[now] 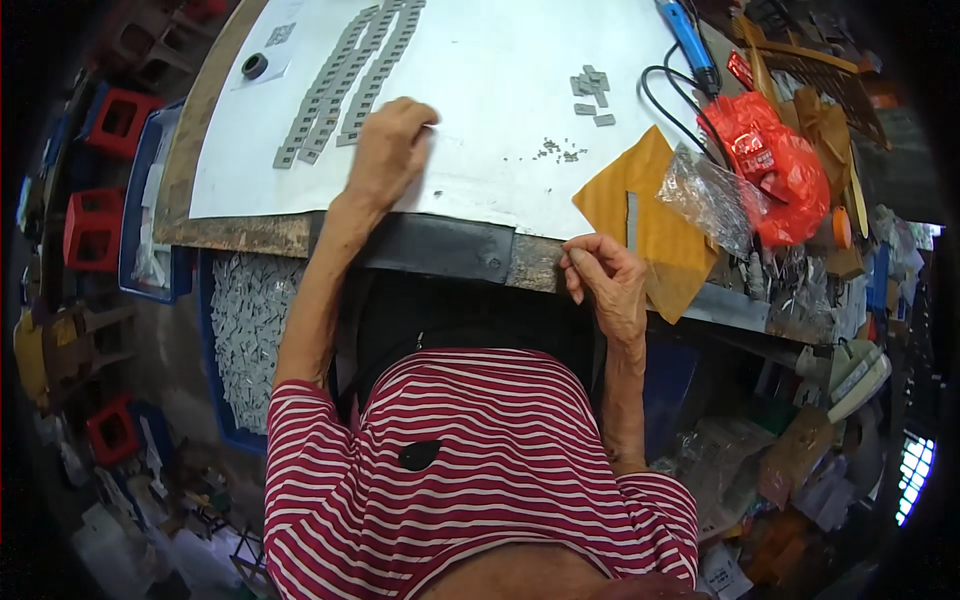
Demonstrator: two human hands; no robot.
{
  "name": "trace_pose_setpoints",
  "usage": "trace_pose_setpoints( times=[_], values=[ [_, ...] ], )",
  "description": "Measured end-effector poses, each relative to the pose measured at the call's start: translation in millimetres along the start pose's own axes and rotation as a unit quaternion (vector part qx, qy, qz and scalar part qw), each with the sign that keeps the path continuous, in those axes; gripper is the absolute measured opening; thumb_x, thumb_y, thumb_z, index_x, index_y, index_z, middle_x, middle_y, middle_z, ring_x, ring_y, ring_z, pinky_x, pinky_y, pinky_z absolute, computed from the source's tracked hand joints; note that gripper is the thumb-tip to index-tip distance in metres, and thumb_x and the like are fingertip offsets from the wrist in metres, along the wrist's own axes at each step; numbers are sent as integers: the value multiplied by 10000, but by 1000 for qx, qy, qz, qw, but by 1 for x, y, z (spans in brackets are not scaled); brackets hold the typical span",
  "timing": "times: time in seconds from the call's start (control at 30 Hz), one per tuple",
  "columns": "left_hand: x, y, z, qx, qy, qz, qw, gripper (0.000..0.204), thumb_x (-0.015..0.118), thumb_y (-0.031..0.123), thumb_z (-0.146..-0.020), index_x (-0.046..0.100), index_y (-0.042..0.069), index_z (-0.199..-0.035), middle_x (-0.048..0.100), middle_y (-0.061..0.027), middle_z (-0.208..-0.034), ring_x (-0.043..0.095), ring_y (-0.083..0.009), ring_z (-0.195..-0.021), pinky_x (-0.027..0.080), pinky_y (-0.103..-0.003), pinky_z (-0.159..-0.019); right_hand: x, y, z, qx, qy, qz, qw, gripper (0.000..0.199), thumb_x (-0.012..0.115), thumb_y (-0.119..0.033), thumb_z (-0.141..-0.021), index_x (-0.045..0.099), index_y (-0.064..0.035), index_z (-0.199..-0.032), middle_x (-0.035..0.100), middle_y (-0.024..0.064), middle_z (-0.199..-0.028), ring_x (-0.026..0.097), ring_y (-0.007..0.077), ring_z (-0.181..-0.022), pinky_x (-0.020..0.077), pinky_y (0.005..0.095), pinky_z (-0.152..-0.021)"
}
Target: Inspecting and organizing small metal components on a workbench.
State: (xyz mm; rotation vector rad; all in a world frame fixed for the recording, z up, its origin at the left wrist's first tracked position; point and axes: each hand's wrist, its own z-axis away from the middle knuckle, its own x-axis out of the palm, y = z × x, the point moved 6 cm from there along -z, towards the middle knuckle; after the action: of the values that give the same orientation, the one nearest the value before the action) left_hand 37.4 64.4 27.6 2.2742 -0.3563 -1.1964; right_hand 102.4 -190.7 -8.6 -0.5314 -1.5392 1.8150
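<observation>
My left hand [390,150] is over the white sheet [500,90], just right of the lower end of several long rows of small flat grey pieces [330,110]. Its fingers are curled together, and whatever they may hold is hidden. At the table's front edge, my right hand [612,285] has its fingers bent in and the thumb against them; I cannot make out anything in it. Tiny dark parts [560,152] lie scattered on the sheet, with a small pile of loose grey pieces [590,88] beyond them.
An orange-brown envelope [660,230], a red plastic bag [765,165] and clear plastic wrap [705,200] crowd the right side, below a blue corded electric screwdriver [690,45]. A roll of dark tape [255,66] sits far left. Below the table, a blue bin [215,380] holds many grey pieces.
</observation>
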Motion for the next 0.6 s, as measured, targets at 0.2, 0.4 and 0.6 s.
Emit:
trace_pose_setpoints(
  times=[0.2,0.4,0.6],
  values=[
    [77,32,-62,50,-96,60,992,125,538,23,-768,593,-18,-872,595,-151,-805,589,-248,-717,465,-321,-652,-5,-11,11,-15,8,28,999,124,515,-50,-858,568,51,-908,570,55,-694,501,64,-525,401,174,-442],
    [134,49,-94,80,-74,31,994,165,544,93,-761,593,-33,-855,574,-190,-767,566,-317,-695,451,-381,-679,-21,-19,25,-6,25,29,999,127,516,-55,-860,561,46,-923,568,48,-712,512,61,-549,412,173,-448],
    [154,50,-96,80,-77,-35,993,113,584,98,-742,588,6,-807,560,-182,-756,554,-326,-729,444,-395,-677,-45,-33,33,-11,46,56,997,134,521,-68,-859,566,38,-928,577,57,-750,517,63,-563,412,173,-450]
  ],
)
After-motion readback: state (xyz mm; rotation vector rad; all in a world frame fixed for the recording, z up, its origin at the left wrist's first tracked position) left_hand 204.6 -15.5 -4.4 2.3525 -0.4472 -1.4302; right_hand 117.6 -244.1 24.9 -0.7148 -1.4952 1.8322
